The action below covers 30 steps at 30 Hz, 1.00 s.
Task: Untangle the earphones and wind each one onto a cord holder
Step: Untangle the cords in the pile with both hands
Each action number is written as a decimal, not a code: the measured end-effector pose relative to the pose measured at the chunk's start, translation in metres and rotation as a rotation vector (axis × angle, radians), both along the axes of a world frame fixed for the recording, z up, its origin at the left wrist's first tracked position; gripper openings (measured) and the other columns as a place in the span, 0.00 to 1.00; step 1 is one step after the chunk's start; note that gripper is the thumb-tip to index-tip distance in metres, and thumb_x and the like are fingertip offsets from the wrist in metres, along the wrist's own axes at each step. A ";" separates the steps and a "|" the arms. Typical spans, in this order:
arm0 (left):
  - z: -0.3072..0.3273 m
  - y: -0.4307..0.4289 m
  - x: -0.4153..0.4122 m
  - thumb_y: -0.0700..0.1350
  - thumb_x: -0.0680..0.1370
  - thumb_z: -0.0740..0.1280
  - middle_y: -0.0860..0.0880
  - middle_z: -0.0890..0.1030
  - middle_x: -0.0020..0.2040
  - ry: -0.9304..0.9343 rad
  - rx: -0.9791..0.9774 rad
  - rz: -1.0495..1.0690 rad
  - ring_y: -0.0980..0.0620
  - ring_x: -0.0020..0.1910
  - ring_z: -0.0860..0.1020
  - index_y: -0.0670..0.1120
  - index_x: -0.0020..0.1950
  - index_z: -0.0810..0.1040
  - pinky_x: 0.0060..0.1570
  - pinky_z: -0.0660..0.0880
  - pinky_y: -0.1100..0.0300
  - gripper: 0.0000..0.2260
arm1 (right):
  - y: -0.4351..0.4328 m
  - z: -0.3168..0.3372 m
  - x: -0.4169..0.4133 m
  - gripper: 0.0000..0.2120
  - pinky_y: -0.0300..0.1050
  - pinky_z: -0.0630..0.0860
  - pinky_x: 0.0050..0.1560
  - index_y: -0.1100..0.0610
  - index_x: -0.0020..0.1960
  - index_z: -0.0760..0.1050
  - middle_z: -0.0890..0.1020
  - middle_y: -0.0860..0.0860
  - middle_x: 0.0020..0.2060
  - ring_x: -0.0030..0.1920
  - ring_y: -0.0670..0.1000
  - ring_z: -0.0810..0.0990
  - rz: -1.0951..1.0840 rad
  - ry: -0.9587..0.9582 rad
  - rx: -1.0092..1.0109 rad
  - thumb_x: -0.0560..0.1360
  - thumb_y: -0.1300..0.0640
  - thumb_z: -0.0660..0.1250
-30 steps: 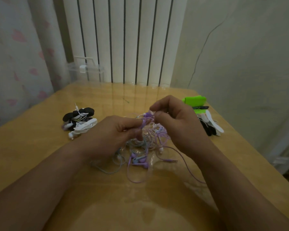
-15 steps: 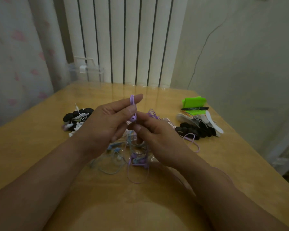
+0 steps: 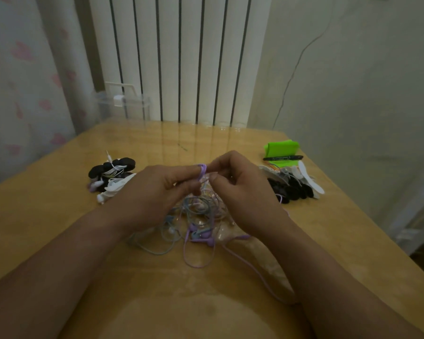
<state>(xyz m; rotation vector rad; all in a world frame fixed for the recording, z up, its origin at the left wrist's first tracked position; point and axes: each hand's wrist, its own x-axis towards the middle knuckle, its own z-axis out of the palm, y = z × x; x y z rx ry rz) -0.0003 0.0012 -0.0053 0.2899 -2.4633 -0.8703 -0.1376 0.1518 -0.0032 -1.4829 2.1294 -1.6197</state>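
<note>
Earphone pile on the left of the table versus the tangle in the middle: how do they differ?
The left pile is mostly white cords wrapped in tight bundles on black holders; the tangle is purple and blue cords in loose, sprawling loops. Nothing touches the left pile, while the left hand and right hand pinch a purple cord rising from the tangle. Both lie on the wooden table.

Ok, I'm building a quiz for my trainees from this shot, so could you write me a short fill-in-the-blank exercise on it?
1. The left hand and right hand both hold a cord coloured ____.
2. The black pen lies across an object coloured ____.
3. The clear box stands at the far edge of the table, on the person's ____ side.
Missing words: purple, green, left.
</note>
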 end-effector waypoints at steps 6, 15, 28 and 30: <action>0.013 0.007 0.006 0.48 0.81 0.66 0.51 0.87 0.47 -0.116 0.249 -0.297 0.55 0.52 0.85 0.50 0.59 0.87 0.51 0.80 0.61 0.12 | 0.004 0.007 -0.002 0.07 0.51 0.81 0.42 0.56 0.54 0.77 0.81 0.54 0.41 0.40 0.55 0.81 0.120 -0.160 -0.172 0.81 0.66 0.66; 0.013 0.004 0.001 0.51 0.80 0.65 0.48 0.74 0.33 0.225 0.816 -0.268 0.56 0.22 0.59 0.55 0.69 0.82 0.27 0.55 0.60 0.18 | -0.008 -0.005 0.014 0.10 0.43 0.72 0.36 0.52 0.56 0.82 0.80 0.47 0.36 0.34 0.41 0.75 0.183 -0.153 0.033 0.86 0.51 0.63; 0.002 0.000 0.001 0.56 0.81 0.65 0.65 0.86 0.51 -0.007 -0.052 0.014 0.67 0.56 0.82 0.65 0.64 0.81 0.60 0.80 0.56 0.13 | -0.001 0.001 -0.004 0.04 0.49 0.77 0.37 0.50 0.47 0.80 0.81 0.48 0.35 0.36 0.46 0.79 -0.035 -0.041 -0.008 0.79 0.57 0.70; 0.003 0.003 0.002 0.55 0.81 0.66 0.65 0.86 0.51 -0.070 -0.035 -0.054 0.66 0.54 0.83 0.63 0.65 0.83 0.59 0.80 0.53 0.13 | 0.002 0.003 -0.005 0.05 0.59 0.80 0.43 0.50 0.48 0.80 0.82 0.53 0.38 0.41 0.55 0.81 0.027 -0.059 -0.035 0.79 0.59 0.70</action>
